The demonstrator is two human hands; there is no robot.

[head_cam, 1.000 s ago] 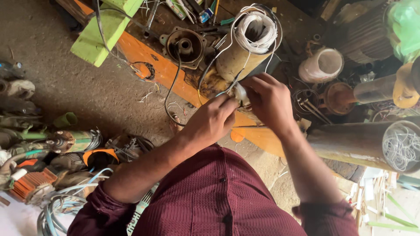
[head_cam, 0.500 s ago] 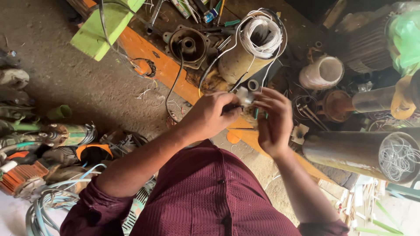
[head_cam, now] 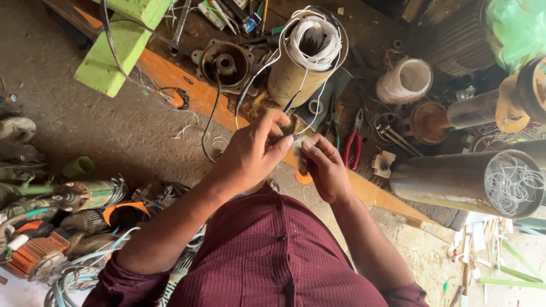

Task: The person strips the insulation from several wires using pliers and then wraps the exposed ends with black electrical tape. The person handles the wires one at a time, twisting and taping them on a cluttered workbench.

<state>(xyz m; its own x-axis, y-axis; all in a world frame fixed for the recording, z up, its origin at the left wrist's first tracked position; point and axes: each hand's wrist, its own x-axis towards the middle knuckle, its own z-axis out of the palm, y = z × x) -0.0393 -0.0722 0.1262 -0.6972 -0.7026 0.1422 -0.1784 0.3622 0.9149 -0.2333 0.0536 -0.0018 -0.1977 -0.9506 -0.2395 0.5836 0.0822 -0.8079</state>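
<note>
White wire ends [head_cam: 294, 138] sit mid-frame, pinched between my left hand [head_cam: 256, 150] and right hand [head_cam: 325, 170], both grips closed on them. Strands run up toward the wound stator [head_cam: 307, 57], upper centre.

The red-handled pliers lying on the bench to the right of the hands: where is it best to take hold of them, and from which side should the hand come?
Grip the red-handled pliers by the two red handles, which lie at the near end, toward the person. The dark jaws lie at the far end, beside another pair of pliers. Probably best to come from above with the right hand, the closer one.
</note>
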